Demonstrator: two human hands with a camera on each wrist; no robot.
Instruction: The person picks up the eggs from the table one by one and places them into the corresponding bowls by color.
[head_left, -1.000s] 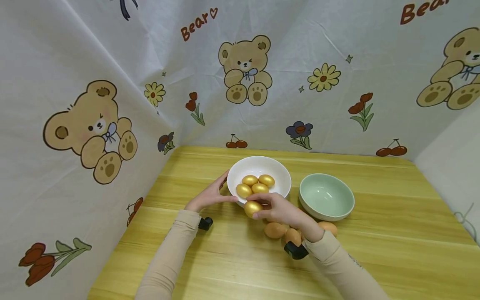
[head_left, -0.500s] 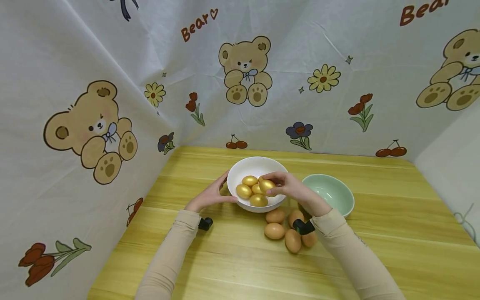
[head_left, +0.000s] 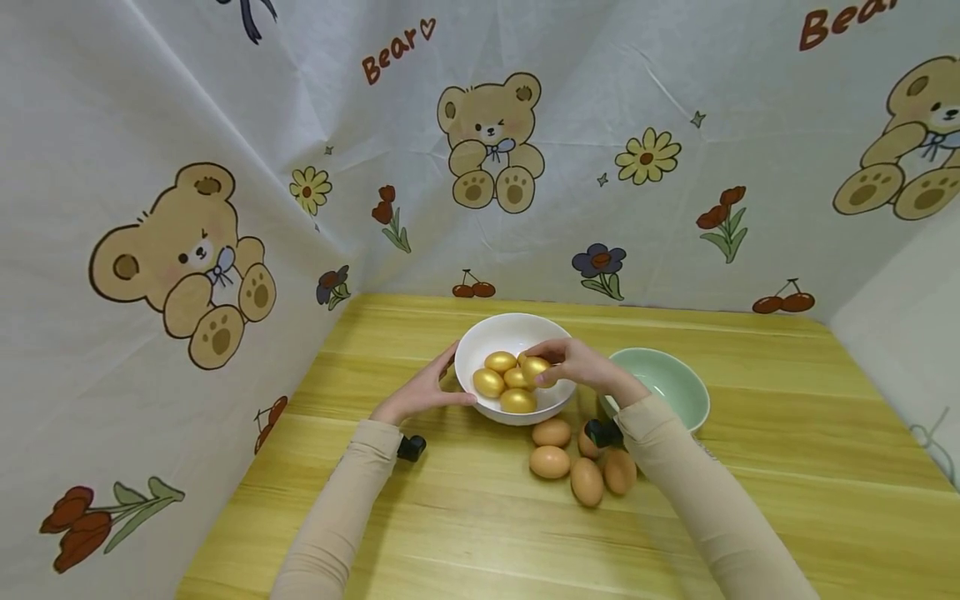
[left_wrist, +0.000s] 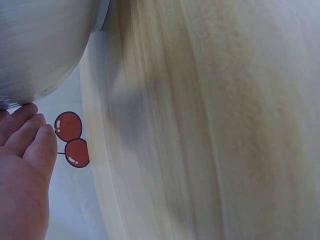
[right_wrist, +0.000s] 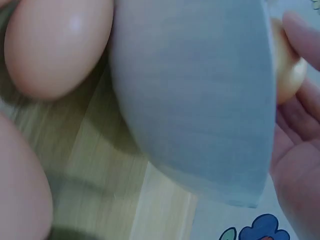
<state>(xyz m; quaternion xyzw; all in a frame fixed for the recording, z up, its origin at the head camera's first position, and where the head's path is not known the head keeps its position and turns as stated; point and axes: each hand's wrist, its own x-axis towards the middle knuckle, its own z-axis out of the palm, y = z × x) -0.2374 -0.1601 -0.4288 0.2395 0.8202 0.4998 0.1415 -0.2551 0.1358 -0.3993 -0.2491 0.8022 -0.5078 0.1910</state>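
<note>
Soft, even light, seemingly from above, fills the head view, leaving small highlights on the golden eggs [head_left: 518,401] and in the green bowl [head_left: 680,387] and a pale sheen on the near part of the table [head_left: 442,533]; wide-angle stretching shows toward the left and right edges. Both wrist views are dimmer and cooler: in the left one a blurred shadow crosses the table, while in the right one the outer wall of the white bowl [right_wrist: 200,100] looks bluish grey and the close brown eggs [right_wrist: 60,50] appear softly focused above diffuse shadows.
</note>
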